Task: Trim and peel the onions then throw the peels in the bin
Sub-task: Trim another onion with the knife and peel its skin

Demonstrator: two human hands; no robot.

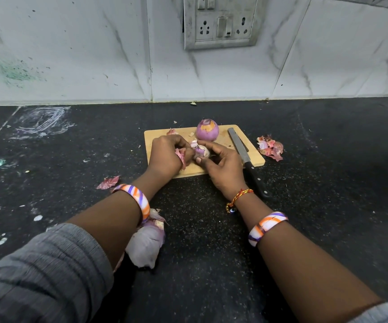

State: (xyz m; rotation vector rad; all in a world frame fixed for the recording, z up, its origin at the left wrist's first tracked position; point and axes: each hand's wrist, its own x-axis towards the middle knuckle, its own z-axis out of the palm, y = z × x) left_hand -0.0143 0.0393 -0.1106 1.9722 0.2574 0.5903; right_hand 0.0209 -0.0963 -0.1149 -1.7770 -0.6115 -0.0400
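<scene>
We grip a half-skinned onion (pixel 201 152) with our left hand (pixel 166 157) and right hand (pixel 223 170); a peeled onion (pixel 207 130) sits beyond, knife (pixel 246 157) right.

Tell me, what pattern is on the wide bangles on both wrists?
The bangles are white with orange and purple diagonal stripes, clear in the head view.

Both hands cover most of the small onion (pixel 201 152) at mid-frame, so its trimmed ends stay unseen. The left arm hides part of the peel (pixel 145 243) lower down. The switchboard (pixel 221 22) is cut off by the top edge.
</scene>
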